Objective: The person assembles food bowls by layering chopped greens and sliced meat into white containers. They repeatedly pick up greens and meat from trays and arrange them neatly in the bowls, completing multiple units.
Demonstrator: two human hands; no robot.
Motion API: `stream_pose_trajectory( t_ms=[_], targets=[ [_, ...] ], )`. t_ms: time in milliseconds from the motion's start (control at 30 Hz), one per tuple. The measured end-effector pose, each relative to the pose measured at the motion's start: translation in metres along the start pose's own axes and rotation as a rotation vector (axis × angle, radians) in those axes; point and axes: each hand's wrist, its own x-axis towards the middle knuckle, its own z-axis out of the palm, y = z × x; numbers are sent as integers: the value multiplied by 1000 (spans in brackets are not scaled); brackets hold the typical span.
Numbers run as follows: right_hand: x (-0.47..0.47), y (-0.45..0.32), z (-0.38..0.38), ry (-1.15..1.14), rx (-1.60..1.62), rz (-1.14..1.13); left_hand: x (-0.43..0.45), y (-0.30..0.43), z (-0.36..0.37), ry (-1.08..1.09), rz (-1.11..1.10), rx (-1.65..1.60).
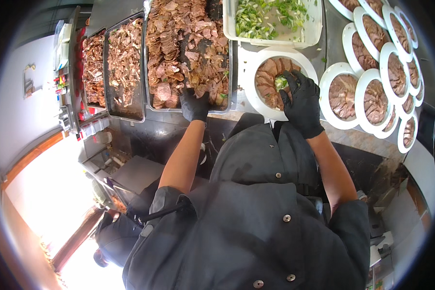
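Note:
My left hand (195, 105), in a black glove, reaches into the near edge of a large metal tray (232, 72) of sliced cooked meat (163, 91). Its fingertips are hidden at the slices, so its hold cannot be told. To the right, my right hand (301, 101), also black-gloved, is over a white round plate (253, 95). Meat slices (266, 78) lie there in a ring around chopped green onion (281, 82). The fingers of that hand are bent and apart over the ring's right side; whether they pinch a slice is not clear.
Behind the plate stands a white plastic tub (313, 40) of chopped green onion. Several white plates of sliced meat (375, 101) overlap at right. Two narrower metal trays of meat (125, 65) (94, 69) stand at left. Another person (117, 232) is at the lower left.

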Motion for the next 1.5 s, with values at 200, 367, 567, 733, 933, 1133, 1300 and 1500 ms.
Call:
stream_pose_trajectory(
  t_ms=[200,367,567,733,933,1133,1300,1500],
  targets=[
    [9,-13,9,48,42,-83,-3,-17,13,127,169,-15],
    [21,-41,25,23,233,-142,7,-37,14,70,96,-500],
    [56,-87,110,-231,465,-216,19,-59,-18,-125,50,-912],
    [83,-125,172,-490,249,-436,22,-66,-47,-220,-20,-1146],
    [74,-142,209,-485,-60,-504,1,-59,-86,-312,-71,-1255],
    [78,-143,197,-450,115,-473,-6,-82,-87,-324,-186,-1370],
    [80,-142,186,-483,437,-288,0,-78,-88,-413,-153,-1305],
    [95,-154,142,-407,466,-465,16,-63,-67,-454,115,-1157]
  ],
)
